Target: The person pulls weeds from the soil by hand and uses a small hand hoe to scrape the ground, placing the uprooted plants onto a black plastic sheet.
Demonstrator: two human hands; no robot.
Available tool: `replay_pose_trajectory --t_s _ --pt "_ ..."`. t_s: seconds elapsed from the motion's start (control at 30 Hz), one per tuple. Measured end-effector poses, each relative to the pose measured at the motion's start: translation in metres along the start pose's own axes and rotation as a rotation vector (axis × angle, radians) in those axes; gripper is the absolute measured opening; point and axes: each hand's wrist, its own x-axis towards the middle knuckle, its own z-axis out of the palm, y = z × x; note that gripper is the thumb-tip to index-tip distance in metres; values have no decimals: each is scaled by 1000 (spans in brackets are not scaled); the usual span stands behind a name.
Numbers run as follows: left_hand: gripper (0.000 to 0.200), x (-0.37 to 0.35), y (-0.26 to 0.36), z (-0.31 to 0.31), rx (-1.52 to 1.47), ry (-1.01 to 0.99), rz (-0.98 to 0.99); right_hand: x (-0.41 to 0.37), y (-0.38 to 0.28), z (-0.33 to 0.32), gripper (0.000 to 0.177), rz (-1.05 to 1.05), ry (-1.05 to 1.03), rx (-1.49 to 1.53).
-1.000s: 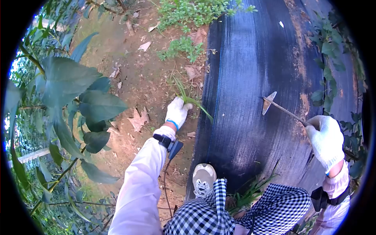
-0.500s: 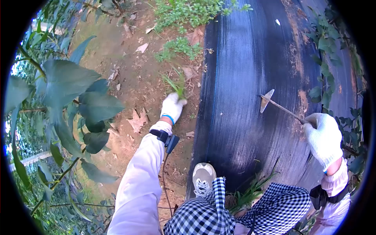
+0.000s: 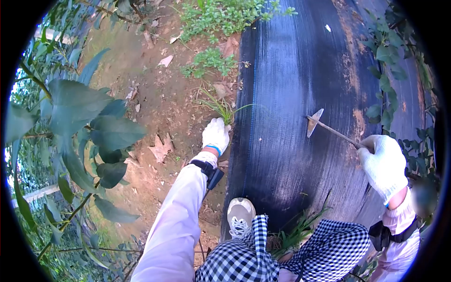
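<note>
We see the left hand (image 3: 216, 135), in a white glove, down on the bare soil (image 3: 155, 94) right at the edge of the black ground cover (image 3: 286, 155). Its grip is curled at the foot of a grass tuft (image 3: 221, 107). From this angle we cannot tell whether the fingers pinch the stems or only press against them. The tuft stands in the soil just beside the cover, one thin leaf drooping over its edge. The right hand (image 3: 385, 164), also gloved, has its grip clamped around the handle of a hand hoe (image 3: 334, 133), well apart to the right, with the blade (image 3: 314, 122) at the end nearer the tuft. A pale shoe (image 3: 239, 215) rests at the cover's edge, loose grass (image 3: 298, 230) beside it.
</note>
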Motion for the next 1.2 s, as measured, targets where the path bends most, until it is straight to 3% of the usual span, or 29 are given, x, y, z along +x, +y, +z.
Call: replay_pose_trajectory --t_s 0.17,0.2,0.23,0.27,0.3,0.33,0.37,0.4,0.47,0.5,0.53,0.57,0.67,0.77,0.87,0.93,0.97,1.0,1.13,1.2 --pt "27 -14 2 3 -337 251 -296 1 1 0 21 16 -13 20" --pt "29 -24 23 -19 -457 233 -397 1 -1 -1 21 21 -15 15" --pt "21 -38 47 -39 -643 288 -287 2 0 -1 21 24 -19 22" --pt "22 -54 52 -40 -699 89 39 4 1 -1 21 23 -24 27" --pt "31 -63 77 -72 -460 -413 308 5 2 -1 21 22 -28 31" --pt "45 -78 87 -71 -498 -608 702 6 3 0 21 25 -27 32" --pt "56 -95 83 -67 -517 -618 895 7 3 0 21 28 -26 33" --pt "53 -99 81 -77 -470 -767 793 7 4 0 20 32 -24 33" --pt "44 -91 48 -57 -463 -552 501 5 4 0 20 6 -2 25" --pt "38 -84 37 -61 -461 -302 295 4 4 0 20 -8 10 21" --pt "41 -76 23 -58 -431 -166 72 5 4 -1 21 -7 4 20" --pt "46 -69 7 -49 -315 8 27 5 4 -2 21 -7 -4 20" --pt "39 -50 -9 -40 -133 52 203 6 2 -2 22 -1 -19 16" --pt "27 -33 -38 -10 -205 -205 397 7 2 -2 21 29 -40 26" --pt "17 -36 -41 -50 -631 119 -32 4 7 1 21 24 -6 16" --pt "16 -36 -73 -72 -538 100 -159 6 7 1 21 29 -15 15" --pt "18 -40 -97 -66 -400 132 -14 8 6 -2 21 47 -43 16" --pt "24 -45 -102 -72 -303 24 7 10 5 -3 21 67 -72 17" --pt "33 -59 -87 -56 21 -85 328 11 2 -3 20 -18 27 -27" --pt "30 -48 -93 -40 39 -187 249 12 0 -4 20 -13 10 -25"
